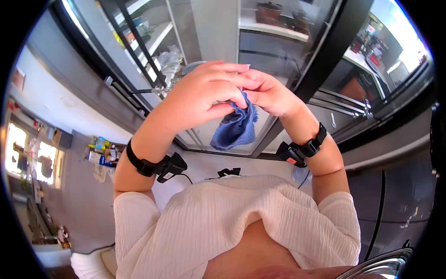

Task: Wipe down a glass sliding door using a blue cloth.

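Observation:
A blue cloth (237, 129) hangs crumpled from between my two raised hands, in front of a glass sliding door (223, 35) with a dark frame. My left hand (209, 90) comes from the picture's left side, its fingertips pinching the cloth's upper edge. From the right side my right hand (266, 90) meets it, thumb and fingers against the top of the cloth. The fingers of both hands overlap, so part of the grip is hidden. Each forearm wears a black strap with a small black device.
Metal handles (348, 104) stick out from the dark door frame at right. Behind the glass stand shelves (156, 38) with bags and, further right, a counter (251, 24) with a pot (269, 10). Boxes and packages (104, 153) lie at the far left. Dark cabinet doors (400, 195) stand at right.

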Demonstrator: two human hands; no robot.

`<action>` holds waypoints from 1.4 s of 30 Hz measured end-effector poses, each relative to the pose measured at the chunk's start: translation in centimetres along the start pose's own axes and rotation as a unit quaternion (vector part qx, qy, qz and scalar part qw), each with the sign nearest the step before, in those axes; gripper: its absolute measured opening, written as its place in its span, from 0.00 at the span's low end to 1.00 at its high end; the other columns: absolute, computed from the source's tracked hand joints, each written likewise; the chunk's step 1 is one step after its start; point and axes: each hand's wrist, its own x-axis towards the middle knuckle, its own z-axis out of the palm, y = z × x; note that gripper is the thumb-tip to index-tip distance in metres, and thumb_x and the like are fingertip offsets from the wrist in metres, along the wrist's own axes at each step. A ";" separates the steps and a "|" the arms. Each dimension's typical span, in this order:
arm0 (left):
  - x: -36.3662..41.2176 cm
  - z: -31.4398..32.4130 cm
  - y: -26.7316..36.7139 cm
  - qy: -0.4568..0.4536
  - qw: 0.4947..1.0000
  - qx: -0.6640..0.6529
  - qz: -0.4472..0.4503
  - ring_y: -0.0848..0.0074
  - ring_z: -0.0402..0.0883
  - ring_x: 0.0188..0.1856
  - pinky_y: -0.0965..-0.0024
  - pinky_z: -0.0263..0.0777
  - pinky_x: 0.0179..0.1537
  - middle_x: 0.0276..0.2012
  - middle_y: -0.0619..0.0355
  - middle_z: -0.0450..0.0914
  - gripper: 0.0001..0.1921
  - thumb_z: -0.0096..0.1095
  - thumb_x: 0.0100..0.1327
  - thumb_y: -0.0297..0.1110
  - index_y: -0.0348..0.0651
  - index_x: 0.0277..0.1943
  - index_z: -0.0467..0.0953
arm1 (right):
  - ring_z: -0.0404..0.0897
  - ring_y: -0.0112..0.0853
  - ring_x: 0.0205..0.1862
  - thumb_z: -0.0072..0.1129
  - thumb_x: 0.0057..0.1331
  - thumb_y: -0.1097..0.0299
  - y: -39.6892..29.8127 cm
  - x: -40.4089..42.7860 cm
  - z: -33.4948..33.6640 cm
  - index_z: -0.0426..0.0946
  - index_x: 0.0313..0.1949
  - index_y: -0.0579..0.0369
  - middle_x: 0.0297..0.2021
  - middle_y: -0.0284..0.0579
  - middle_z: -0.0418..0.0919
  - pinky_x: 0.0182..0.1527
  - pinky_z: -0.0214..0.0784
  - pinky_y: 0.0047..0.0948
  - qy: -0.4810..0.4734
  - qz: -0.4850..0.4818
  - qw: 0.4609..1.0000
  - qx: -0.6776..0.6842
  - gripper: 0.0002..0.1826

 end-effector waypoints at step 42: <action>-47.2 -20.4 -23.9 0.275 0.661 0.396 -0.575 0.55 0.65 0.53 0.60 0.62 0.55 0.53 0.47 0.65 0.33 0.56 0.59 0.43 0.53 0.66 0.53 | 0.64 0.22 0.22 0.52 0.62 0.47 25.6 -8.2 7.7 0.74 0.39 0.62 0.24 0.33 0.71 0.24 0.56 0.24 0.354 0.530 0.753 -0.165 0.25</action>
